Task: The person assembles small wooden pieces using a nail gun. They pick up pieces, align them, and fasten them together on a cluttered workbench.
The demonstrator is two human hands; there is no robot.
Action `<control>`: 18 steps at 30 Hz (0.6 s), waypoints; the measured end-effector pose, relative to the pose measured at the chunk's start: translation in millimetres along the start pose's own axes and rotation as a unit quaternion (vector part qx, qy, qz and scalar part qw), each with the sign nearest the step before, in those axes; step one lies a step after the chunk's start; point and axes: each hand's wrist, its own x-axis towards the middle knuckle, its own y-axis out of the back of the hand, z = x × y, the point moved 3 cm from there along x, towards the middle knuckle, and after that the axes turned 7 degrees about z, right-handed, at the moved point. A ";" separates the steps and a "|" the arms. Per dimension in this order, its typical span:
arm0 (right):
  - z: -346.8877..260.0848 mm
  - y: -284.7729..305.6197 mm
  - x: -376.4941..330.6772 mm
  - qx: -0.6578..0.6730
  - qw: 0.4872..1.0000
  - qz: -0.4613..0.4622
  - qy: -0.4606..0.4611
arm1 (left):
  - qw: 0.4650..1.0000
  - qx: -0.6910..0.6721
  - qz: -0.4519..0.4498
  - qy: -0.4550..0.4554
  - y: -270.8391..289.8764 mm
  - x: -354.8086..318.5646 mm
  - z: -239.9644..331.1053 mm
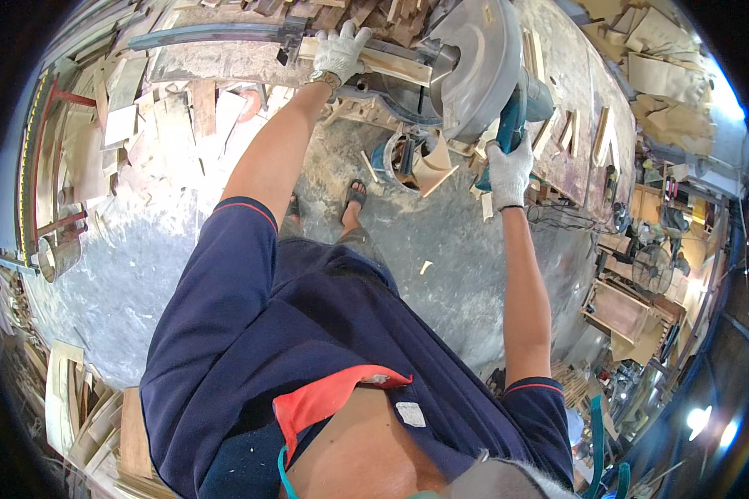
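Note:
At the top, my left hand (339, 56), in a pale knit glove, lies on a narrow wooden strip (401, 66) with its fingers spread over it. The strip runs along the bed of a chop saw, its right end close to the blade. My right hand (512, 170), gloved alike, is closed around the saw's teal handle (512, 125). A large grey blade guard (484, 62) stands between my two hands. The blade's lower edge is hidden, so I cannot tell whether it touches the wood.
A long metal rail (216, 34) extends left from the saw. Below it, a round container (399, 160) holds offcuts. Boards (171, 121) lean and lie at the left. A small wood scrap (426, 267) rests on the floor. At the right stands a fan (652, 268).

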 end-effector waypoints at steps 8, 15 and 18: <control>3.7 -5.9 -4.6 -0.032 0.999 0.041 0.000 | 1.000 0.021 0.003 0.000 -1.8 6.0 4.3; 23.0 -22.6 -14.6 0.036 0.999 0.040 0.003 | 1.000 0.028 -0.009 -0.007 1.5 -0.4 0.3; 21.2 -27.0 -18.6 0.046 0.998 0.048 0.014 | 1.000 0.028 -0.005 -0.011 0.8 -0.7 -1.4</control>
